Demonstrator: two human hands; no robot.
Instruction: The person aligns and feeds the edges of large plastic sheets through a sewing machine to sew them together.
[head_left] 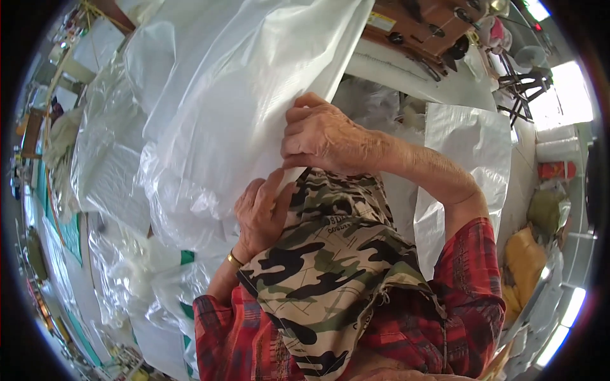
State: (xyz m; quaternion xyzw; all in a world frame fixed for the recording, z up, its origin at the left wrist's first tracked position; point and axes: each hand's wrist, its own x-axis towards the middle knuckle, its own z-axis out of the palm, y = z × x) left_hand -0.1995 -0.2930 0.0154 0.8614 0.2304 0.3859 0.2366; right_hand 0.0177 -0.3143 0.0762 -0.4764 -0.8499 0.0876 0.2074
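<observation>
A large white plastic sheet (244, 95) hangs in broad folds in front of me, and its right edge runs down to my fingers. My right hand (330, 136) is closed on that edge, with the fingers curled over it. Just below and to the left, my left hand (260, 213) grips the sheet's lower corner between thumb and fingers, the fingertips partly hidden. The two hands nearly touch. Under them lies the camouflage apron (337, 254) that covers my front and lap.
Crumpled clear plastic (127, 273) spreads at the left. A brown machine (419, 32) stands on a pale table at the far right. Another white sheet (464, 165) hangs beyond my right forearm. Yellow-brown material (524, 257) lies at the right, and a dark-legged stool (524, 82) stands farther back.
</observation>
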